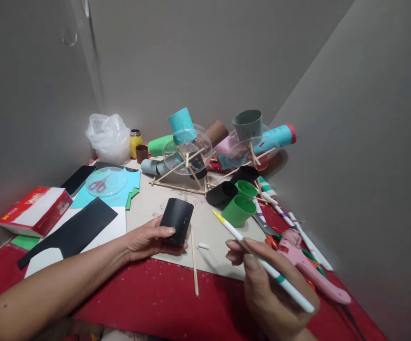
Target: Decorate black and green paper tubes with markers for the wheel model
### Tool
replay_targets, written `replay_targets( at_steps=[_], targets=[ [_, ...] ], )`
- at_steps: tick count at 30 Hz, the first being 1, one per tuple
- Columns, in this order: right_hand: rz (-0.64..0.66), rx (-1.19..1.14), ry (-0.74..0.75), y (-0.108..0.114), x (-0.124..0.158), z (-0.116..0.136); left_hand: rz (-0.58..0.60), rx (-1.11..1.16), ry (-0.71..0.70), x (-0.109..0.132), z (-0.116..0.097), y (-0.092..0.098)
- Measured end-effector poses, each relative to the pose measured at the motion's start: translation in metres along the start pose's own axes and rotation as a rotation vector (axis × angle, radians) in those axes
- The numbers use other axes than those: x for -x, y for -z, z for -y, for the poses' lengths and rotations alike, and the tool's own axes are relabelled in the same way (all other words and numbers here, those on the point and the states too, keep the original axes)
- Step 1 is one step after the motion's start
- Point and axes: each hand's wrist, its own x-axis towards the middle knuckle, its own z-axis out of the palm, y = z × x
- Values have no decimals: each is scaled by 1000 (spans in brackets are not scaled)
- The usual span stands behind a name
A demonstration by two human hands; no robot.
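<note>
My left hand (145, 244) is wrapped round a short black paper tube (177, 219), held upright above the table. In my right hand (278, 293) is a white felt-tip marker (232, 230) with a teal band. Its yellow tip points up and left, apart from the tube. A small white marker cap (203, 246) lies between my hands. Thin wooden sticks (194, 265) lie just right of the tube. Beyond, green paper tubes (240, 211) and black paper tubes (221, 193) rest beside a wooden stick frame (179, 187) carrying clear plastic discs and coloured tubes.
To the left lie a red tissue box (37, 208), black sheets (84, 225), and scissors (101, 185) on a clear disc. A plastic bag (108, 137) and yellow jar (136, 142) stand behind. A pink glue gun (308, 270) and several markers (308, 239) lie right. Grey walls enclose the table.
</note>
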Motion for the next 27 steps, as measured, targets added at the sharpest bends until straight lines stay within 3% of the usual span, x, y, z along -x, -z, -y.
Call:
replay_targets(
  at_steps=[7,12,19,23,27],
  targets=[
    [150,28,-17,3,-2,9,2,30,53,-3,1,4],
    [152,39,-29,3,-5,10,-18,47,92,-4,1,3],
    [150,58,-33,5,-3,10,-51,-88,14,3,-2,-10],
    [84,82,-68,4,1,14,-135,-239,-104,5,2,-17],
    [-87,158,-134,-3,2,27,-177,-456,-231,5,9,-15]
  ],
)
